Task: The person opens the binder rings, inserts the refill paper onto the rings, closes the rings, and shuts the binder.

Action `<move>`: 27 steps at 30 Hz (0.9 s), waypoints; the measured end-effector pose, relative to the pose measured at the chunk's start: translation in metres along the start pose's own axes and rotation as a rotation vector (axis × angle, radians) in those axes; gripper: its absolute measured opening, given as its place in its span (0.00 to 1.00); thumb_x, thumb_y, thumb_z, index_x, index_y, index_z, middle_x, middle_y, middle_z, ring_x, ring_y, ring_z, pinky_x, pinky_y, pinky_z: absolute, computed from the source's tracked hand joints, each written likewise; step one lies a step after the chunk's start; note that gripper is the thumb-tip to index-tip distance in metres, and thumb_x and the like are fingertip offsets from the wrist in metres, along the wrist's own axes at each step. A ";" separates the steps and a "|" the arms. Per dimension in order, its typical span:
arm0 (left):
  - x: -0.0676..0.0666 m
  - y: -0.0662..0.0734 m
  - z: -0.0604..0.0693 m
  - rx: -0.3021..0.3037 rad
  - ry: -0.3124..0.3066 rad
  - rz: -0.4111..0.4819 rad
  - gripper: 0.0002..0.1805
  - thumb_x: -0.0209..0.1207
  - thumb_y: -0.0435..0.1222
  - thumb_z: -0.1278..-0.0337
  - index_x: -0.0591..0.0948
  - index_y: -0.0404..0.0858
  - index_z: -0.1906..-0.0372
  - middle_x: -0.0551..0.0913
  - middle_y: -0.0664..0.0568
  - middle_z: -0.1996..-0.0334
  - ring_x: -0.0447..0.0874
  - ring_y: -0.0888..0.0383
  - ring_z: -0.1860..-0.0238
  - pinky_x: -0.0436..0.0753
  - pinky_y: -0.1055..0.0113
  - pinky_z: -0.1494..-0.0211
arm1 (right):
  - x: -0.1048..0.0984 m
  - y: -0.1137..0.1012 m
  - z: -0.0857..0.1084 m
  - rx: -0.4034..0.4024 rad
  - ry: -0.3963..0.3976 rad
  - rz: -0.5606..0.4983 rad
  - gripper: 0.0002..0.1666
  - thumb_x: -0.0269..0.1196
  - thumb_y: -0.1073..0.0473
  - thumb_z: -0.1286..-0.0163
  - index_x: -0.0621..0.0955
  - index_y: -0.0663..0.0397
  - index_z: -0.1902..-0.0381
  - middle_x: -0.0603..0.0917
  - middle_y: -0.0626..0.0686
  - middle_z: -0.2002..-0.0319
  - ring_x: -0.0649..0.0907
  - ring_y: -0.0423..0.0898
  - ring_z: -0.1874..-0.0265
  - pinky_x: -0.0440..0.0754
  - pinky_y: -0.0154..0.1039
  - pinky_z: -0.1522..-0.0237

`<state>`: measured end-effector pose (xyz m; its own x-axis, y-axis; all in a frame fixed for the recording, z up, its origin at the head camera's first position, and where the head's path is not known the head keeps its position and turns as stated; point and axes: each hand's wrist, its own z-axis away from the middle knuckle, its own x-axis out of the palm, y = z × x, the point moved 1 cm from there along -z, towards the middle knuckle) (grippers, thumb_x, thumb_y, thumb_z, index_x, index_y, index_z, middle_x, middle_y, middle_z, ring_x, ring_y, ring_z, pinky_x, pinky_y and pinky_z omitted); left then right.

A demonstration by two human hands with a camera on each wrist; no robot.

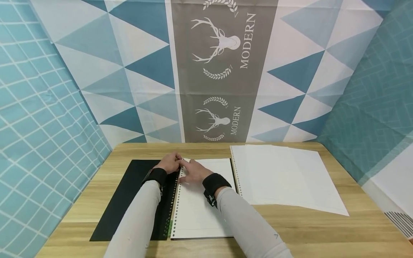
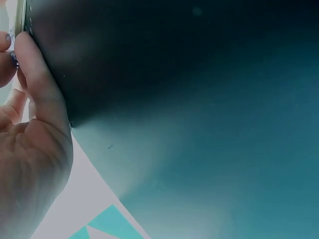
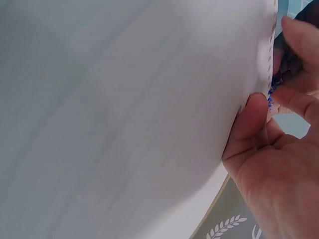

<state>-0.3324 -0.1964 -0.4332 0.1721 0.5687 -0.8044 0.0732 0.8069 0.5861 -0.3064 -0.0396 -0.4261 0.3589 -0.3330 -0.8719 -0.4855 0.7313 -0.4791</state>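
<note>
Both your forearms, in white sleeves (image 1: 138, 218), reach forward over the open binder (image 1: 119, 215), which lies on the wooden tabletop (image 1: 309, 233), and converge on the far end of its binding (image 1: 174, 202). Your left hand (image 1: 167, 163) lies over the inner side of the black cover (image 1: 127, 193), its fingers bent and pinching the binding near the top. Your right hand (image 1: 195, 172) comes in across the white punched sheets (image 1: 196, 215); its index finger points left to meet the left fingertips, while the thumb lies apart, nearer you. Its fingers touch the binding and the sheets' far edge, but whether they grasp anything you cannot tell. A black strap (image 1: 214, 184) circles each wrist. To the right of the binder, loose sheets (image 1: 284, 175) overlap in a fan.
</note>
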 end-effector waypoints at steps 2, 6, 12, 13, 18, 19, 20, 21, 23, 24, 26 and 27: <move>0.000 0.000 -0.001 0.000 0.005 0.001 0.09 0.50 0.33 0.26 0.76 0.33 0.49 0.83 0.40 0.58 0.81 0.49 0.61 0.80 0.57 0.53 | 0.000 0.000 -0.001 0.005 0.008 0.007 0.38 0.69 0.49 0.31 0.67 0.37 0.27 0.77 0.60 0.44 0.74 0.48 0.55 0.70 0.39 0.53; -0.001 0.004 0.003 -0.003 0.014 0.002 0.09 0.49 0.35 0.24 0.75 0.34 0.50 0.83 0.42 0.62 0.80 0.50 0.64 0.78 0.60 0.56 | 0.002 0.000 -0.003 0.020 0.015 0.015 0.38 0.68 0.52 0.30 0.67 0.38 0.26 0.77 0.60 0.42 0.75 0.49 0.52 0.69 0.39 0.54; -0.003 0.007 0.009 0.017 0.021 0.000 0.08 0.49 0.34 0.22 0.75 0.33 0.51 0.82 0.43 0.66 0.78 0.52 0.67 0.77 0.61 0.59 | 0.003 -0.001 -0.004 0.022 0.022 0.032 0.36 0.67 0.57 0.29 0.67 0.42 0.27 0.78 0.60 0.40 0.77 0.52 0.44 0.70 0.39 0.53; -0.003 0.008 0.009 0.027 0.021 -0.002 0.08 0.48 0.34 0.22 0.74 0.33 0.51 0.82 0.43 0.66 0.78 0.51 0.67 0.76 0.61 0.60 | 0.003 0.000 -0.004 0.019 0.027 0.035 0.35 0.66 0.58 0.29 0.68 0.43 0.27 0.78 0.60 0.40 0.78 0.53 0.44 0.71 0.39 0.52; -0.004 0.008 0.013 0.022 0.019 0.009 0.09 0.47 0.32 0.22 0.73 0.31 0.48 0.81 0.40 0.64 0.78 0.50 0.66 0.75 0.61 0.61 | 0.003 0.000 -0.004 0.012 0.068 0.057 0.24 0.66 0.59 0.31 0.74 0.51 0.40 0.80 0.60 0.44 0.79 0.51 0.49 0.75 0.38 0.53; -0.004 0.007 0.014 0.016 0.022 0.009 0.09 0.47 0.32 0.22 0.72 0.31 0.47 0.81 0.40 0.63 0.78 0.50 0.66 0.75 0.61 0.61 | 0.004 0.001 -0.004 0.009 0.074 0.060 0.22 0.67 0.59 0.31 0.75 0.52 0.42 0.80 0.60 0.45 0.80 0.51 0.51 0.76 0.38 0.53; -0.004 0.006 0.015 0.005 0.026 0.011 0.09 0.47 0.32 0.22 0.72 0.32 0.47 0.82 0.40 0.63 0.79 0.50 0.66 0.75 0.61 0.61 | 0.004 0.001 -0.003 0.006 0.081 0.063 0.20 0.67 0.59 0.32 0.75 0.53 0.45 0.80 0.60 0.46 0.80 0.50 0.53 0.76 0.38 0.54; -0.004 0.005 0.015 0.001 0.029 0.012 0.09 0.48 0.32 0.22 0.73 0.32 0.47 0.82 0.40 0.63 0.79 0.50 0.66 0.75 0.61 0.61 | 0.004 0.001 -0.003 0.001 0.086 0.066 0.19 0.67 0.59 0.32 0.76 0.53 0.46 0.80 0.60 0.47 0.80 0.49 0.54 0.77 0.38 0.54; -0.004 0.005 0.015 0.002 0.036 0.010 0.09 0.48 0.32 0.22 0.73 0.32 0.48 0.82 0.40 0.64 0.79 0.50 0.66 0.75 0.61 0.61 | 0.005 0.002 -0.003 -0.001 0.090 0.066 0.20 0.68 0.59 0.32 0.76 0.53 0.46 0.80 0.59 0.48 0.79 0.48 0.55 0.77 0.38 0.54; -0.004 0.004 0.015 0.003 0.036 0.009 0.08 0.48 0.32 0.22 0.73 0.32 0.48 0.82 0.41 0.64 0.79 0.50 0.67 0.75 0.61 0.61 | 0.005 0.002 -0.002 0.004 0.087 0.060 0.20 0.68 0.58 0.32 0.75 0.53 0.45 0.80 0.59 0.48 0.79 0.48 0.55 0.76 0.38 0.54; -0.004 0.004 0.014 0.005 0.034 0.007 0.08 0.48 0.33 0.22 0.73 0.32 0.49 0.82 0.41 0.65 0.78 0.51 0.67 0.75 0.61 0.61 | 0.005 0.002 -0.002 0.018 0.081 0.043 0.23 0.68 0.57 0.32 0.75 0.52 0.43 0.79 0.59 0.47 0.78 0.47 0.57 0.76 0.38 0.55; -0.003 0.004 0.014 0.007 0.033 0.002 0.08 0.48 0.33 0.22 0.73 0.32 0.49 0.82 0.41 0.64 0.78 0.51 0.67 0.74 0.61 0.61 | 0.005 0.002 -0.001 0.027 0.079 0.030 0.24 0.69 0.56 0.32 0.74 0.52 0.42 0.79 0.59 0.47 0.77 0.47 0.57 0.76 0.38 0.54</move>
<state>-0.3194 -0.1972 -0.4268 0.1398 0.5754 -0.8058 0.0795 0.8047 0.5884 -0.3065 -0.0409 -0.4314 0.2802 -0.3558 -0.8916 -0.4733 0.7568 -0.4508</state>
